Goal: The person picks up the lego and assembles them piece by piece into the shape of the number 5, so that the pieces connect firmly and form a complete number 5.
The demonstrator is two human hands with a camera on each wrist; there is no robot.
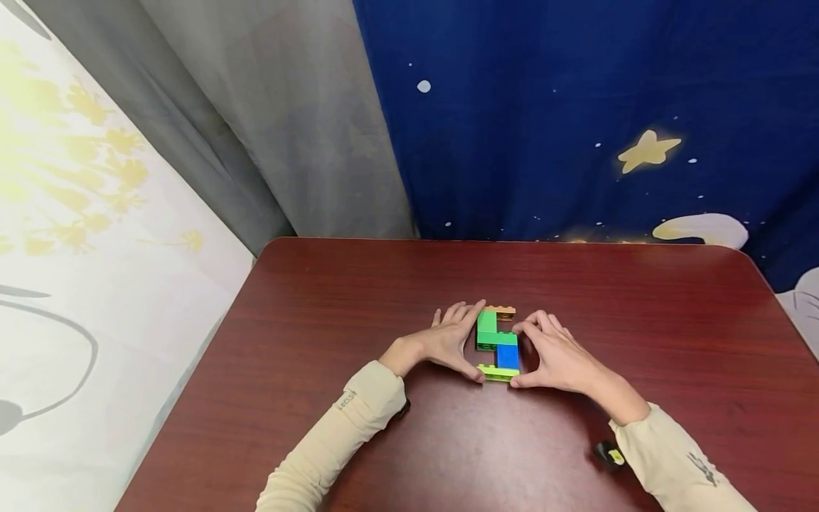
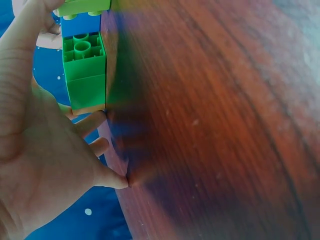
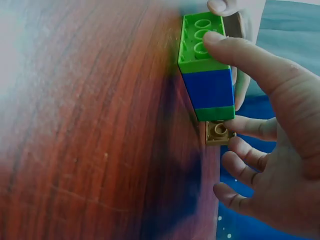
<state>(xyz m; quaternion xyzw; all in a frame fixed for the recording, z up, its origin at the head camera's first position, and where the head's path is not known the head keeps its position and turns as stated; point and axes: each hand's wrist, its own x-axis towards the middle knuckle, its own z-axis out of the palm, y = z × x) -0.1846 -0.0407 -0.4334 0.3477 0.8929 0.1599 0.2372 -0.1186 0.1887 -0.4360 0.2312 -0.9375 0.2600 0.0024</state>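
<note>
An S-shaped assembly of toy building bricks lies on the table between the two hands. From far to near it has an orange brick [image 1: 501, 311], green bricks [image 1: 488, 323], a blue brick [image 1: 508, 356] and a lime-green brick [image 1: 499, 373]. The left hand [image 1: 448, 343] spans its left side, thumb at the lime brick's left end, index finger by the orange brick. On the other side, the right hand [image 1: 558, 355] has its thumb against the lime brick's hollow underside [image 3: 202, 37] and its index fingertip near the green brick. The remaining fingers are spread loosely.
The dark red wooden table [image 1: 358, 299] has rounded far corners. Behind it hang a grey curtain [image 1: 307, 128] and a blue curtain [image 1: 544, 107] with stars. A black device [image 1: 608, 455] sits at the right sleeve's cuff.
</note>
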